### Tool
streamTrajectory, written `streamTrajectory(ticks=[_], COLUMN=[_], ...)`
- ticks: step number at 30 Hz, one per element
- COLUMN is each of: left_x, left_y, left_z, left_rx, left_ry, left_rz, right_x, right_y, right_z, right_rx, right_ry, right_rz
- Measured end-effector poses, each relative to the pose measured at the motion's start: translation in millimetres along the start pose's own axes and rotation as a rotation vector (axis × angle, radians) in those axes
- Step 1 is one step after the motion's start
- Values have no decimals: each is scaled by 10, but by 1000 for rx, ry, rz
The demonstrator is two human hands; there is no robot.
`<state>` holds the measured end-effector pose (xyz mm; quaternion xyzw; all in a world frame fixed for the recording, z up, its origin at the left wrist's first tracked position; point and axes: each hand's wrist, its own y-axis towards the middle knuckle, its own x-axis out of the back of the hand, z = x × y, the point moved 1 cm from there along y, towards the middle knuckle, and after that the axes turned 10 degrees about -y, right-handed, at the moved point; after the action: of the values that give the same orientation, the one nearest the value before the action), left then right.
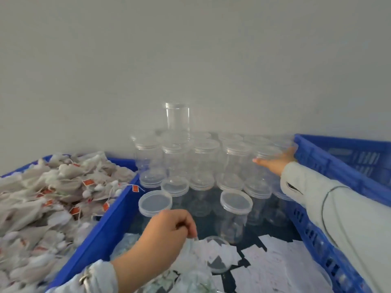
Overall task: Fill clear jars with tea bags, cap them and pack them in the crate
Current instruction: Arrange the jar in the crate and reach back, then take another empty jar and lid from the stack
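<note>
Several capped, empty clear jars [236, 210] stand in the middle blue crate [101, 229], stacked higher toward the wall. My left hand [167, 231] is low in this crate, fingers curled, pinching a tea bag [191, 247] over an open clear jar [215, 254] that lies tilted near me. My right hand [275, 163] reaches far forward with straight fingers and touches a capped jar [265, 154] at the back right of the stack. A heap of tea bags [48, 199] with orange tags fills the blue crate on the left.
A second blue crate [338, 163] stands on the right, its interior mostly hidden by my right sleeve. White paper slips [275, 263] cover the near floor of the middle crate. A plain grey wall closes the scene behind the jars.
</note>
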<state>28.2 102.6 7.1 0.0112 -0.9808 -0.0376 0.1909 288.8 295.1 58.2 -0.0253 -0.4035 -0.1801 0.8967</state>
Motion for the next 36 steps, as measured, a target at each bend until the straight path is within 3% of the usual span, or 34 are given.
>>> streamTrajectory(ticks=[2, 5, 9, 12, 17, 19, 22, 24, 28, 32, 36], left_x=[267, 500, 621, 639, 610, 582, 564, 580, 593, 571, 550], left_y=[-160, -237, -184, -171, -227, -266, -329, -351, -348, -355, -353], left_z=[258, 475, 530, 575, 529, 486, 468, 468, 545, 628, 626], left_rx=[71, 136, 129, 117, 21, -98, -234, -293, -320, -246, -242], left_ry=[29, 14, -98, -98, -65, -37, 13, 89, 300, 390, 428], left_rz=[-18, -49, -62, -20, -31, -41, 18, 103, 271, 448, 457], right_x=[-228, -418, -496, -429, -353, -425, -667, -860, -1116, -1203, -1278], right_y=[53, 94, 97, -77, -843, -1279, -1950, -2232, -2447, -2507, -2547], right_z=[-77, -178, -226, -181, -54, -33, 7, -8, -92, -185, -320], right_rx=[-58, -92, -94, -128, 103, 309, 631, 742, 813, 837, 768], right_ry=[173, 167, 224, 377, 532, 519, 394, 302, 128, 51, 117], right_rz=[-88, -166, -176, -339, -531, -414, -36, 143, 363, 445, 492])
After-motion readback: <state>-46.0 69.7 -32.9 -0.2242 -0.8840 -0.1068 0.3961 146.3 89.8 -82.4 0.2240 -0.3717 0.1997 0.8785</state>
